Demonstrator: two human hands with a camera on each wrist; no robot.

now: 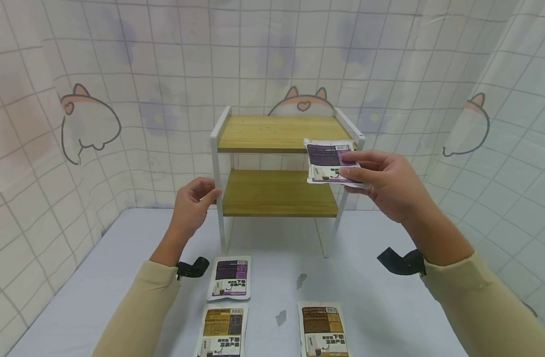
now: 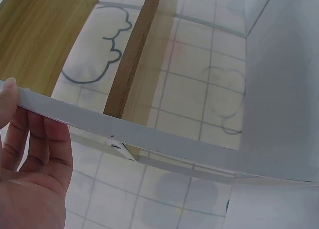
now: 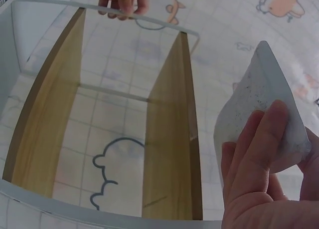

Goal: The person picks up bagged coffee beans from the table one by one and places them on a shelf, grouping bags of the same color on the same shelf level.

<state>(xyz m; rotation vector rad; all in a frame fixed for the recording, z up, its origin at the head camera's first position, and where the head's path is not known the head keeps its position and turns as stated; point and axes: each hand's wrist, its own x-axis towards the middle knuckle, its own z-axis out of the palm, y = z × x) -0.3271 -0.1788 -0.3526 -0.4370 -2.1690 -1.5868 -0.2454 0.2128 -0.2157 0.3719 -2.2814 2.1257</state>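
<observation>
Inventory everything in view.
White table: one, foreground.
Flat purple-white packets: at least two, on table, in right hand.
Flat brown-white packets: two, table foreground.
Two-board wooden shelf: one, white frame, tan boards, on table.
Irregular patches: two, grey, tabletop.
Cartoon-printed grid cloth backdrop: count unclear, whitish, behind, beside table.
Wrist attachments: two, black, wrists.
Long sleeves: two, beige, forearms.
Left hand: one, shelf's left upright.
Right hand: one, shelf's right side.

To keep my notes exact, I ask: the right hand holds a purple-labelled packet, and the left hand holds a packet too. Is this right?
Not quite: the left wrist view shows the left hand gripping the white shelf frame instead. The right hand does hold a purple-labelled packet.
</observation>
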